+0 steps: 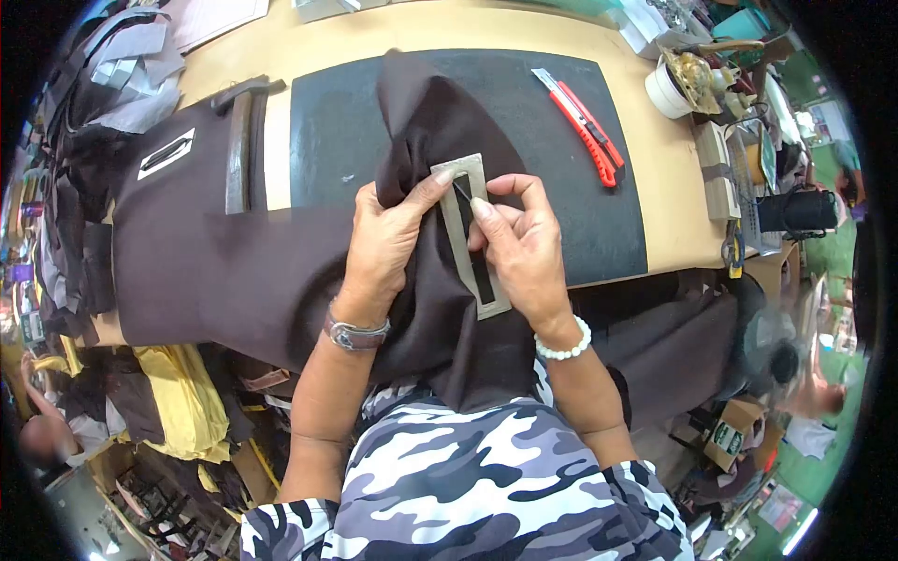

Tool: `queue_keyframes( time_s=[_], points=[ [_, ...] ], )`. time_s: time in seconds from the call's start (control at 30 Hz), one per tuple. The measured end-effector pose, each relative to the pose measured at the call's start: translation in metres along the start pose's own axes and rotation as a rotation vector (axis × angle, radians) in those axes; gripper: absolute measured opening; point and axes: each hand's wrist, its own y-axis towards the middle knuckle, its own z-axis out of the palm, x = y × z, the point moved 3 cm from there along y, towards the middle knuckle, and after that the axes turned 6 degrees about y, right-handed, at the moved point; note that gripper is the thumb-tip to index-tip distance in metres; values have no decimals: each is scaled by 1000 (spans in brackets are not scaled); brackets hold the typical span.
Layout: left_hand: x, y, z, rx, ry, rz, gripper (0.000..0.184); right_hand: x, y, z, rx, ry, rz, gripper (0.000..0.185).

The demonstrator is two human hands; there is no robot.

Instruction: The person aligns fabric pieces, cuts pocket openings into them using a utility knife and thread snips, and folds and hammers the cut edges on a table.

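Hanging over the front edge of the table (pixel 673 215), the large brown cloth (pixel 243 271) could, I think, pull by its own weight on the part between the two hands, and so bend the pale frame (pixel 458 236) lying on it there. The left hand (pixel 382 234) grips the upper end of this frame together with bunched cloth; if that grip becomes loose, a fold could slip beneath and make a crease. The right hand (pixel 524 238) is narrow, thumb and finger pinched at the frame's slot; whether they hold some small piece, I cannot tell. Too strong a pull there could, in my judgement, leave the slot crooked.

Around, a dark mat (pixel 538 140) lies beyond both hands. To the left of the left hand, a wooden bar (pixel 241 150) rests on the cloth and may hinder its sliding. A red cutter (pixel 589 136) lies beyond the right hand, to its right; a wide sideways movement could knock it. Farther left from the left hand is a smaller-looking second frame (pixel 168 158).
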Motion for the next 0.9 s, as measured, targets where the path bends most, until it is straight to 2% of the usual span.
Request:
queue_keyframes(
  time_s=[0.1,0.23,0.63,0.9],
  points=[
    [1,-7,7,-69,-33,82,17,14,-19,8,-68,-212,-97,23],
    [0,-18,16,-191,-157,136,15,4,-36,15,-59,-31,25,19],
    [7,-36,21,-190,-236,141,12,-8,-33,23,-148,304,-90,18],
    [6,-38,23,-178,-228,107,12,-8,-32,18,-162,286,-106,19]
  ],
)
